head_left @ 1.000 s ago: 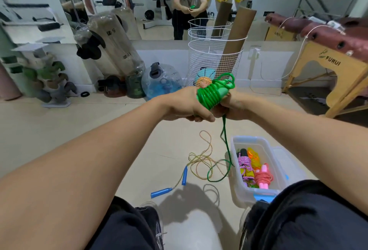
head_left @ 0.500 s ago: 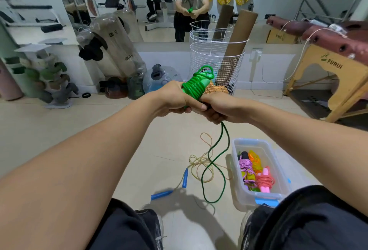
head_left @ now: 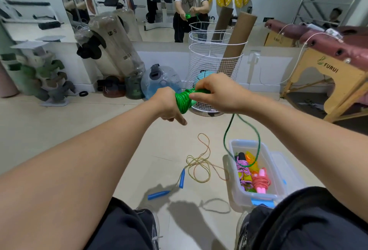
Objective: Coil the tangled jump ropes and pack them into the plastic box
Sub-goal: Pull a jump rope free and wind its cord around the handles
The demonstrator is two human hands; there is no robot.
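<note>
A green jump rope [head_left: 184, 100] is wound in a tight coil around its handles at chest height. My left hand [head_left: 168, 105] grips the coil's left end. My right hand [head_left: 216, 92] pinches the rope at the coil's right side. A loose green loop [head_left: 256, 142] hangs from my right hand down over the clear plastic box [head_left: 233, 172] on the floor. In the box lie coiled pink, purple and yellow-orange ropes [head_left: 252, 172]. A tangled yellowish rope with blue handles [head_left: 199, 165] lies on the floor left of the box.
The box's lid [head_left: 288, 170] lies at its right side. A white wire basket [head_left: 214, 66] with cardboard tubes stands behind my hands. A wooden massage table [head_left: 334, 66] is at right. Water bags and a dumbbell rack line the mirrored wall. My legs fill the bottom edge.
My hands have moved apart along the coil, my right hand rising over its right side. The hanging green loop has shortened and lifted off the floor, now dangling over the box.
</note>
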